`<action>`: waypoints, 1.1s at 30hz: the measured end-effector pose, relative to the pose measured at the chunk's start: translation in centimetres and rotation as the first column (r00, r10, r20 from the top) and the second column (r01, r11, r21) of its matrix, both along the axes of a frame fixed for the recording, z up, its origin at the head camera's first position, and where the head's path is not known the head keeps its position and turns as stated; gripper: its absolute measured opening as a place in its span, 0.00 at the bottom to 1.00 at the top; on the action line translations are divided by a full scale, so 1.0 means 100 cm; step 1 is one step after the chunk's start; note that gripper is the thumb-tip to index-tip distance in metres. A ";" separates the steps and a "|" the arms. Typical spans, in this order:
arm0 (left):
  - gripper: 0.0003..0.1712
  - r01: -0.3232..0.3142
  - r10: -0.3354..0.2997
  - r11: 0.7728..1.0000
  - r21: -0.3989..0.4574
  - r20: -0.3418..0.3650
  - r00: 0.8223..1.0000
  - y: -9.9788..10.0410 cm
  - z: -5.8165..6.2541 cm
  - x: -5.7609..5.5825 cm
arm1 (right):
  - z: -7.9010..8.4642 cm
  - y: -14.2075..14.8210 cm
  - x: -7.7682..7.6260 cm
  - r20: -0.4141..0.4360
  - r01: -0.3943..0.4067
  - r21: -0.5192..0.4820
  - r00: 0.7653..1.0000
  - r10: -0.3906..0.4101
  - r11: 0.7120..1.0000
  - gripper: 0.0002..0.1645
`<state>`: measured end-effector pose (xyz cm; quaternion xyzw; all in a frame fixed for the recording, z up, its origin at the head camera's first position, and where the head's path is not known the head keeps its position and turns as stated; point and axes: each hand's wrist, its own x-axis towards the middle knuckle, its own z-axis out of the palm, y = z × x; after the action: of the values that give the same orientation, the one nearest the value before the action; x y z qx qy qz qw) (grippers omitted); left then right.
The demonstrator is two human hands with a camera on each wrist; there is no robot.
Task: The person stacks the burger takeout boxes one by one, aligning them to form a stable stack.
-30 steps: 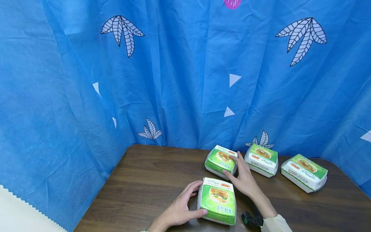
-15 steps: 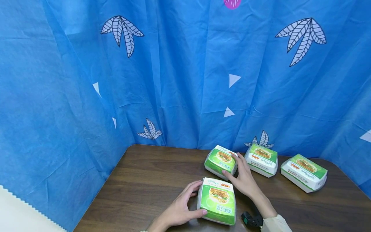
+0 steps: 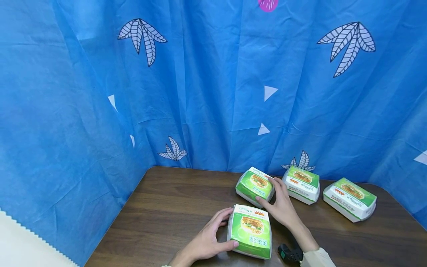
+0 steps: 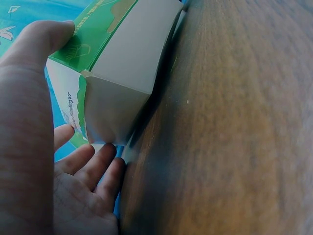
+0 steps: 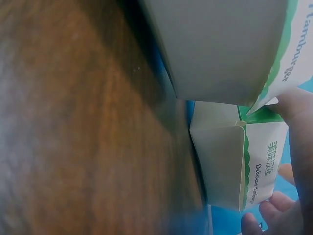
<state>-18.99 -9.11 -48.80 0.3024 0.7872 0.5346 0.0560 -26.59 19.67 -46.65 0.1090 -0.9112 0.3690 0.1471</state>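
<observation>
A green and white burger box (image 3: 251,230) sits near the front of the table. My left hand (image 3: 207,240) holds it from the left, thumb at the near corner and fingers at the far corner. In the left wrist view, the thumb (image 4: 61,35) lies on the green lid edge, with fingertips at the box's (image 4: 115,105) end. Behind it is a second burger box (image 3: 253,185). My right hand (image 3: 281,205) holds that one from the right, thumb at the near side and fingers at the far right edge. The right wrist view shows fingertips (image 5: 279,199) against this box (image 5: 259,166).
Two more burger boxes stand at the back right: one (image 3: 301,184) beside my right hand and another (image 3: 350,199) farther right. A black device (image 3: 290,253) is at my right wrist. A blue curtain (image 3: 207,92) hangs behind the brown wooden table (image 3: 160,215).
My right hand's upper fingertips have slid slightly right along the rear box's edge, and that box has turned a little. The left hand and front box have not moved.
</observation>
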 end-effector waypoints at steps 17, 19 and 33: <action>0.47 0.002 -0.002 1.000 0.000 -0.009 1.000 0.002 0.000 -0.002 | 0.000 0.002 0.000 -0.032 0.024 -0.004 0.999 -0.024 1.000 0.53; 0.47 0.001 -0.001 1.000 -0.002 -0.005 1.000 0.002 0.000 -0.001 | 0.000 0.002 0.000 -0.034 0.026 -0.007 0.999 -0.026 1.000 0.53; 0.47 -0.005 0.005 1.000 -0.006 0.001 1.000 0.001 -0.002 0.000 | -0.001 0.004 -0.001 -0.020 0.056 -0.017 0.998 -0.056 0.998 0.55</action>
<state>-18.96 -9.00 -49.02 0.3002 0.7896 0.5323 0.0559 -26.69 20.06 -46.78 0.0860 -0.9093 0.3711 0.1674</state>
